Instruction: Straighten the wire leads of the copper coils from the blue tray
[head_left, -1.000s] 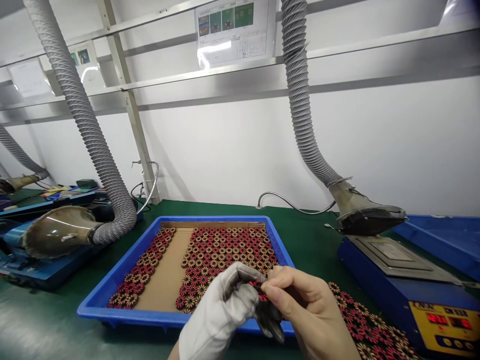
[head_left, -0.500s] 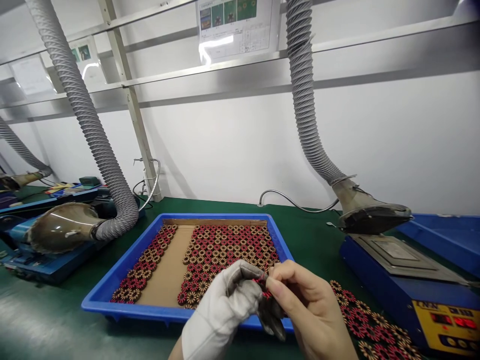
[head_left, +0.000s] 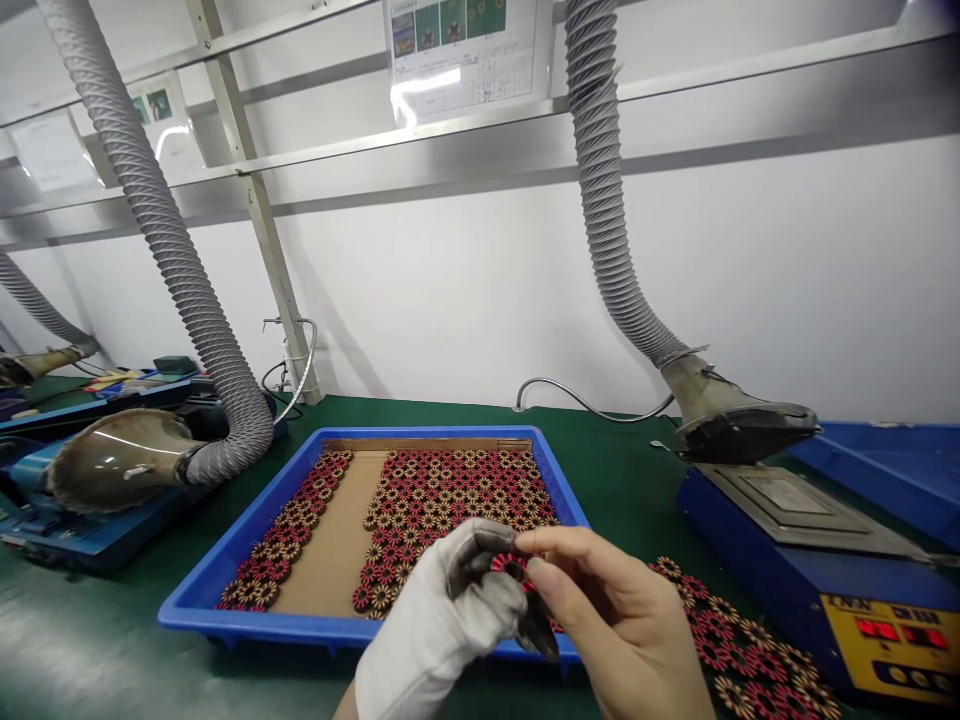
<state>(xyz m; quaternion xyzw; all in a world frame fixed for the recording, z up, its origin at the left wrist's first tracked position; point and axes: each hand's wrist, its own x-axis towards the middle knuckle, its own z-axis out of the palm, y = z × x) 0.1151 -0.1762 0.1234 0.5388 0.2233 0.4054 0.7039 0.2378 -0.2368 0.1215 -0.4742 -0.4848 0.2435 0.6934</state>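
My left hand [head_left: 450, 610], in a white glove with dark-stained fingers, grips a small ring-shaped stator core [head_left: 511, 568] with red windings. The bare right hand [head_left: 619, 610] is at the same stator core, with forefinger at its top and thumb against its right side. Part of the core is hidden by fingers. Just beyond both hands is a blue tray [head_left: 247, 627], lined with cardboard [head_left: 330, 550] and holding rows of red and tan stator cores [head_left: 450, 485]. More stator cores [head_left: 739, 640] lie on the green bench, right of my right hand.
A blue heating unit [head_left: 795, 590] with a metal top plate and lit red digits stands at the right, under an extraction hood [head_left: 742, 425]. Another hood [head_left: 120, 460] and blue machine are at the left. A second blue tray [head_left: 885, 470] is at the far right.
The right fingertips have parted from a tight pinch and shifted slightly left over the core. The core's red face shows more now. The view has shifted slightly.
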